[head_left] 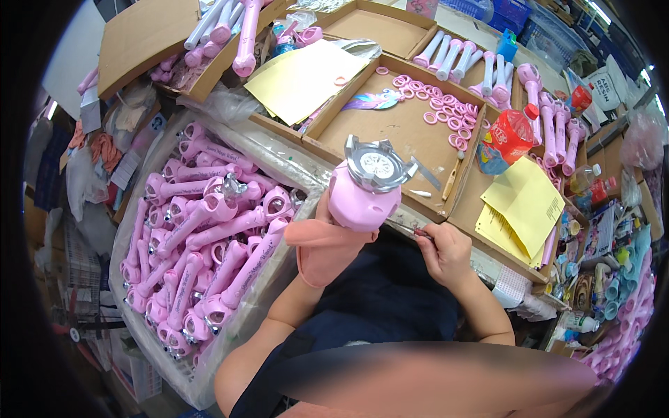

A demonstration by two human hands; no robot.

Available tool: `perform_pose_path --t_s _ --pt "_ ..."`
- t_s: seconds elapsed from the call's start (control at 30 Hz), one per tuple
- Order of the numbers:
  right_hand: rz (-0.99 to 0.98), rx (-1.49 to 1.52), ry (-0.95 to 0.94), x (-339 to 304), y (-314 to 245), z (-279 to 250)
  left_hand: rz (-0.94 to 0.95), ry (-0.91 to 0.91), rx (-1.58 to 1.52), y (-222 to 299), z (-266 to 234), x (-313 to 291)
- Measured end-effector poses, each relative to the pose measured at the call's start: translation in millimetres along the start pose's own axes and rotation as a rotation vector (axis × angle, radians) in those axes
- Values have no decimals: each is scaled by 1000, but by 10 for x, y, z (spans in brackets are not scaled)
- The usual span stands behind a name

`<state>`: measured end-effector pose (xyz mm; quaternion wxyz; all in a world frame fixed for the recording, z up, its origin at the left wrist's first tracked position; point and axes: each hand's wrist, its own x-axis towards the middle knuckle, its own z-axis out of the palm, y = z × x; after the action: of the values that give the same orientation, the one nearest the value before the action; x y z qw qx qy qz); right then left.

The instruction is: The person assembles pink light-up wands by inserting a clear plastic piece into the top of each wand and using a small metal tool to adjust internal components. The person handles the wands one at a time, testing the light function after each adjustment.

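My left hand (323,208) is wrapped round a pink toy wand with an orange cloth (317,245) bunched in its grip, which hides most of the fingers. The pink toy wand (364,202) has a rounded head, topped by a shiny silver piece (377,166) with a white patterned disc in its middle. Just right of that head, my right hand (447,255) is closed in a pinch on a thin, dark tool (410,228); its slim end points toward the wand, and its exact kind is too small to tell.
On my left, a plastic-lined crate (182,382) is heaped with pink wands (209,230). Ahead, a cardboard tray (348,144) holds pink rings (453,111), a thin yellow-handled brush (451,178) and a colourful cut-out (373,100). A red-capped bottle (506,139) and yellow sheets (523,202) lie right.
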<state>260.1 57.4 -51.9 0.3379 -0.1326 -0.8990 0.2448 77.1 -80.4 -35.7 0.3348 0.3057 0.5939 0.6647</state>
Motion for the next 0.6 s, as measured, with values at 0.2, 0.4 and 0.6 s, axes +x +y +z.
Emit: perform_pose_path --t_s 0.2,0.4,0.6 --pt "502 684 -179 -44 -4 -6 144 13 -4 85 65 -34" --pt "1237 1481 -654 -118 278 -103 172 -106 168 97 -61 -80" --pt "1393 1993 -943 -200 262 -11 25 -262 -19 59 -152 -60"
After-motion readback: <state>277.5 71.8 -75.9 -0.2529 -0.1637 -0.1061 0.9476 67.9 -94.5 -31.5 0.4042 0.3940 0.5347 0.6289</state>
